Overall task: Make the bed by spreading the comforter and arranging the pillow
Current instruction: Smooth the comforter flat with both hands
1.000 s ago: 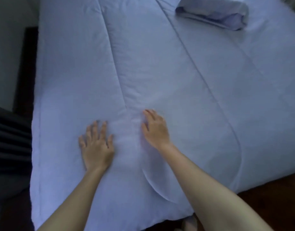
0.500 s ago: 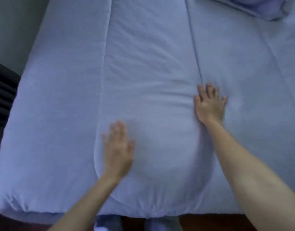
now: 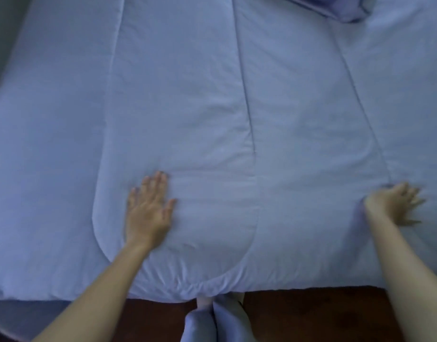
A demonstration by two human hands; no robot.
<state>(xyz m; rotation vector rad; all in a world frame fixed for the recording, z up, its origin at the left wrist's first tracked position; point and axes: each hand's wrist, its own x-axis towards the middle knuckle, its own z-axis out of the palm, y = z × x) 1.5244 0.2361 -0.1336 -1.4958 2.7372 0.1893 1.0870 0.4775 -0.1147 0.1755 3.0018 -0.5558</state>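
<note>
A pale blue quilted comforter (image 3: pixel 192 99) covers the whole bed, its stitched seams running away from me. My left hand (image 3: pixel 148 208) lies flat on it near the foot edge, fingers straight and together. My right hand (image 3: pixel 395 204) presses flat on the comforter far to the right, beside a seam, fingers spread and blurred. Only a corner of the pillow (image 3: pixel 335 7) shows at the top edge, lying on the comforter.
The foot edge of the bed (image 3: pixel 311 285) runs across the bottom, with dark wooden floor (image 3: pixel 311 317) below it. My legs (image 3: pixel 212 319) stand against that edge. A grey wall (image 3: pixel 5 33) borders the bed at the upper left.
My right hand has swept far to the right across the comforter. My left hand slid slightly up and right. The view has shifted so the pillow is nearly out of frame.
</note>
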